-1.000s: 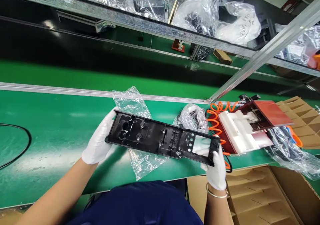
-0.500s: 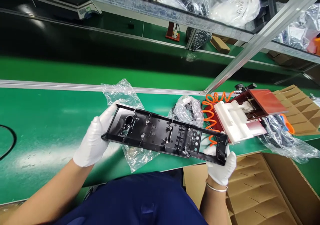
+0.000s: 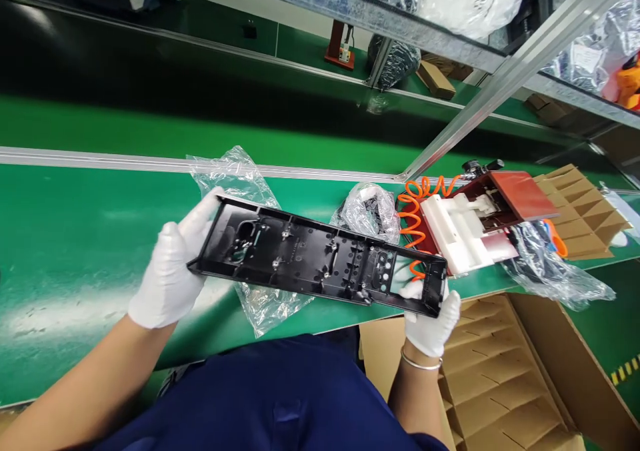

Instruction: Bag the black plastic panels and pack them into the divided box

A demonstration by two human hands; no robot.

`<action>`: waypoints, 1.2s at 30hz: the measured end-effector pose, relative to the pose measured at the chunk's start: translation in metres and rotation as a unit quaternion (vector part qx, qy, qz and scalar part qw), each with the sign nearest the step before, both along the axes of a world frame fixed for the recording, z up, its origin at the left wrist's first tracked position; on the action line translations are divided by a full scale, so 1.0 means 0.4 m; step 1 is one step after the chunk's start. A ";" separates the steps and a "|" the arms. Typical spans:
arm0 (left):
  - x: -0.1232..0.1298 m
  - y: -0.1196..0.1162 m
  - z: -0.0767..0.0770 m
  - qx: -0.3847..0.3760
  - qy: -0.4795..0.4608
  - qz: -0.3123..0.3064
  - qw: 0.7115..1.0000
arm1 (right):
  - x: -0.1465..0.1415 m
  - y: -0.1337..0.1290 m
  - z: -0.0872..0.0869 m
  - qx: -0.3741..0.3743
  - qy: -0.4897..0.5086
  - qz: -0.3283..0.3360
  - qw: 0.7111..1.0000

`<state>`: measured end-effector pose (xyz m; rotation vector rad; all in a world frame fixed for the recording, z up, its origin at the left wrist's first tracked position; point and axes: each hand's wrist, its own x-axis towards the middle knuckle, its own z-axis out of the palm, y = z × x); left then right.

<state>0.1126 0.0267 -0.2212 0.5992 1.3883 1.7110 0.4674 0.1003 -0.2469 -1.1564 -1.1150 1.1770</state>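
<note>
A long black plastic housing (image 3: 310,257) is held up over the green bench, its ribbed, hollow inner side facing me. My left hand (image 3: 173,271), in a white glove, grips its left end. At the other end my right hand (image 3: 434,321), also gloved, is closed round the frame by the rectangular opening, with fingertips showing through it. The housing slants down a little to the right. Behind it on the bench lies a flat clear plastic bag (image 3: 273,307), partly covered by the housing.
A bag of small black parts (image 3: 370,214) sits beside a coiled orange air hose (image 3: 413,221). To the right stands a red and white fixture (image 3: 457,237), with bagged dark parts (image 3: 550,267) near it. A divided cardboard box (image 3: 500,371) is at lower right. A metal post (image 3: 475,117) rises behind.
Both hands and the housing appear slightly further left and higher in view, as the whole scene has shifted the same way. The grip on both ends looks unchanged.
</note>
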 end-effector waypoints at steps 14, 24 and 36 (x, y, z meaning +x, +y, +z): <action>-0.019 -0.001 0.020 -0.024 -0.013 0.037 0.999 | -0.031 -0.024 0.016 0.007 -0.089 0.009 0.996; -0.031 -0.001 0.008 -0.033 0.002 -0.009 0.999 | -0.045 -0.023 0.030 -0.025 -0.064 0.016 0.997; -0.035 -0.010 0.003 -0.036 -0.025 0.041 0.998 | -0.048 -0.027 0.030 -0.007 -0.014 0.038 0.999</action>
